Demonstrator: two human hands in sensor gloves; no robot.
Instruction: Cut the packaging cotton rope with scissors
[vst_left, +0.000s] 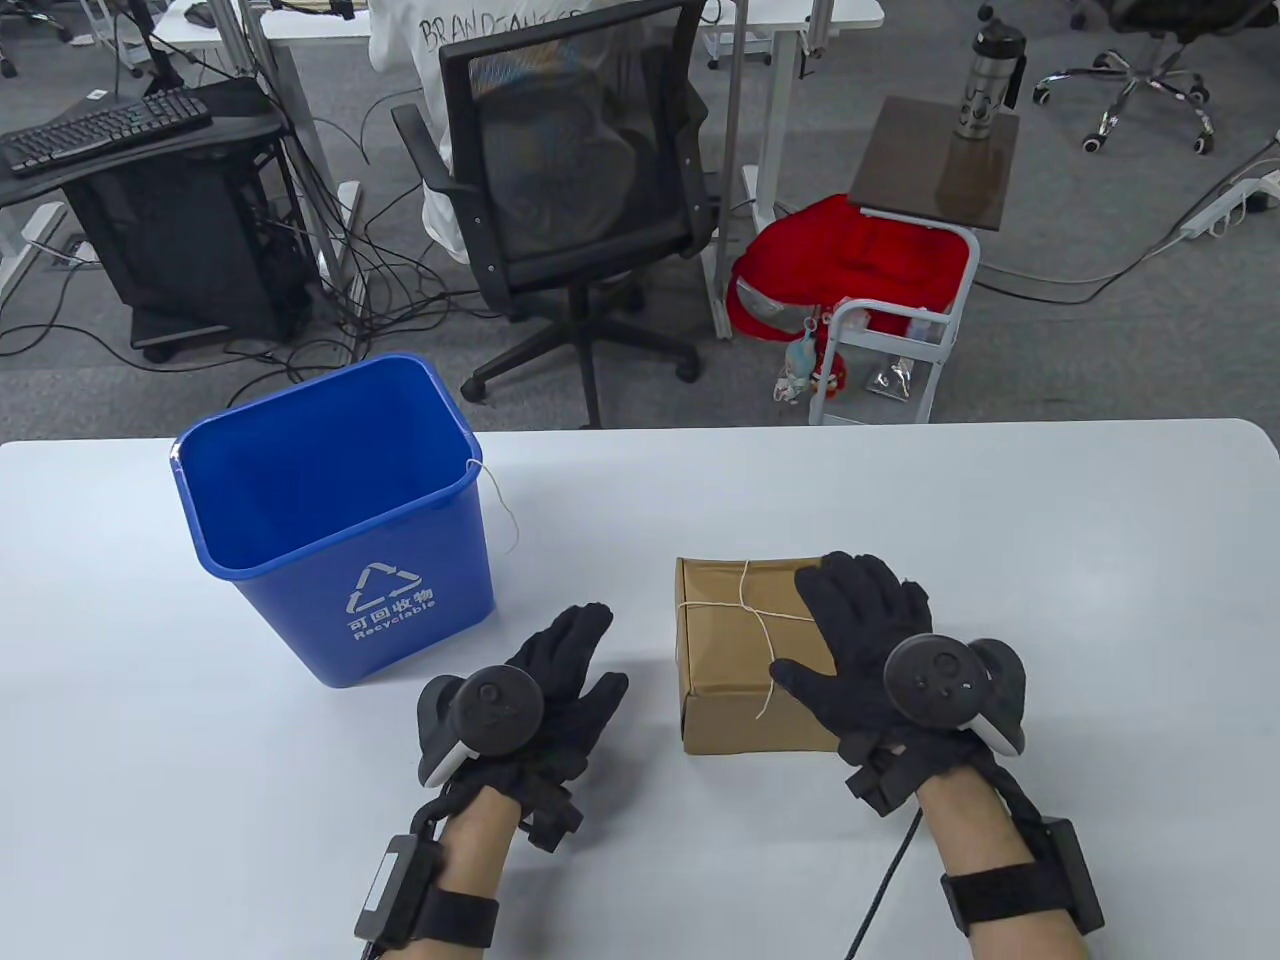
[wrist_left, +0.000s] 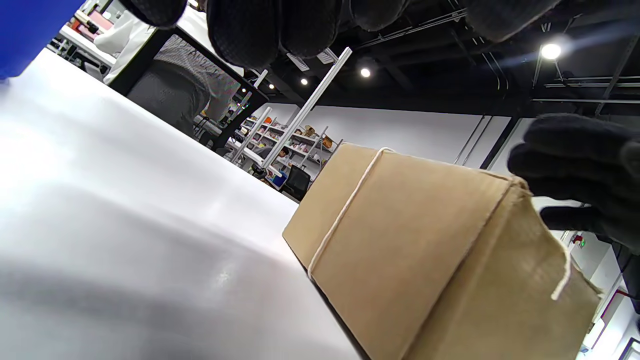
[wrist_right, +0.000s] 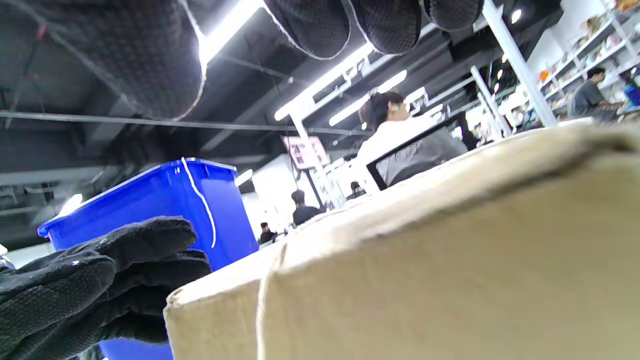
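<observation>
A brown paper-wrapped box (vst_left: 735, 640) tied crosswise with white cotton rope (vst_left: 757, 612) lies on the white table (vst_left: 1050, 560). My right hand (vst_left: 868, 640) rests flat on the box's right top, fingers spread, holding nothing. My left hand (vst_left: 560, 680) hovers open and empty just left of the box, between it and the blue bin. The box (wrist_left: 430, 260) and its rope (wrist_left: 345, 210) fill the left wrist view; the box (wrist_right: 425, 270) also fills the right wrist view. No scissors are in view.
A blue recycling bin (vst_left: 335, 520) stands on the table left of the box, with a thin piece of string (vst_left: 500, 500) hanging over its right rim. Beyond the far table edge are an office chair (vst_left: 580, 190) and a small cart (vst_left: 890, 330).
</observation>
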